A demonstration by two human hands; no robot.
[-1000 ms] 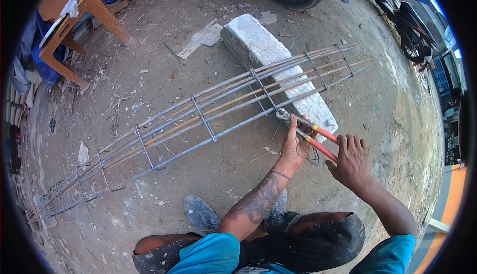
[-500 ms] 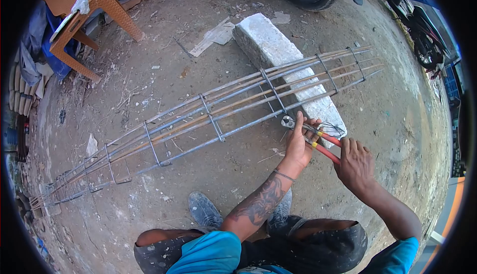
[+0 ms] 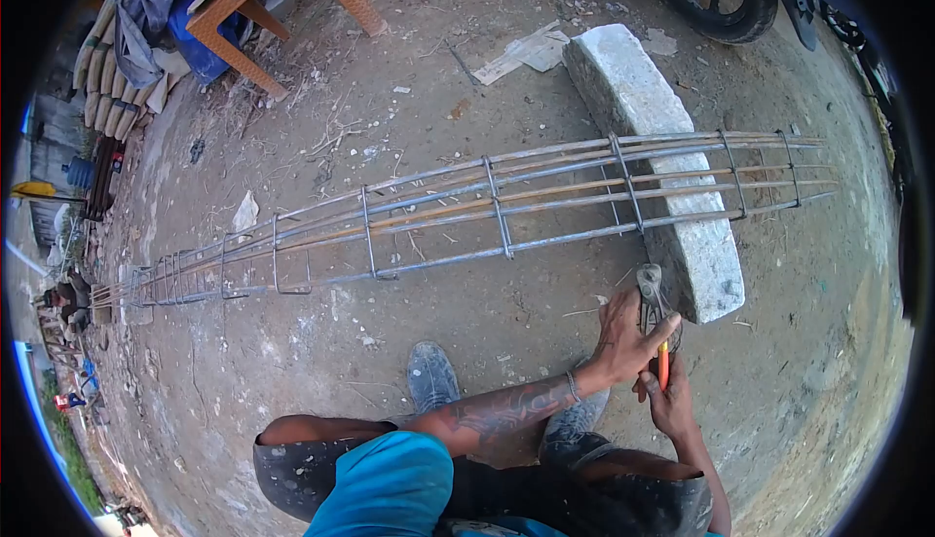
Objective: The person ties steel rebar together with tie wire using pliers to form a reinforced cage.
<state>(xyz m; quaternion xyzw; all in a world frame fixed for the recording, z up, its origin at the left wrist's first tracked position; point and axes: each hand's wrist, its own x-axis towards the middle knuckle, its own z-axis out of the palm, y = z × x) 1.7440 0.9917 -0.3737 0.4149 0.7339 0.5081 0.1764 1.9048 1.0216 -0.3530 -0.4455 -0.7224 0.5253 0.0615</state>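
Observation:
End-cutting pincers (image 3: pixel 651 277) with a grey metal head and red-orange handles point away from me, beside the near end of the concrete block. My left hand (image 3: pixel 623 344) is closed around the pincers just below the head; thin dark wire shows around the handles there, partly hidden by the fingers. Lower down, the fingers of my right hand (image 3: pixel 668 403) wrap the handle ends. Just beyond the head lies a long rebar cage (image 3: pixel 506 245), its bars tied to rectangular stirrups. Neither hand touches the cage.
The long concrete block (image 3: pixel 721 264) props up the cage's right part. An orange-brown plastic chair (image 3: pixel 234 55) stands at upper left, near stacked rolled sacks (image 3: pixel 107 99). A motorcycle wheel (image 3: pixel 726 1) is at upper right. Scraps of cardboard (image 3: pixel 526 50) lie on the dirt ground.
The pincers have swung from slanting across to pointing straight away from me, their handles drawn together. My right hand has come down and in, near the left. The view has turned.

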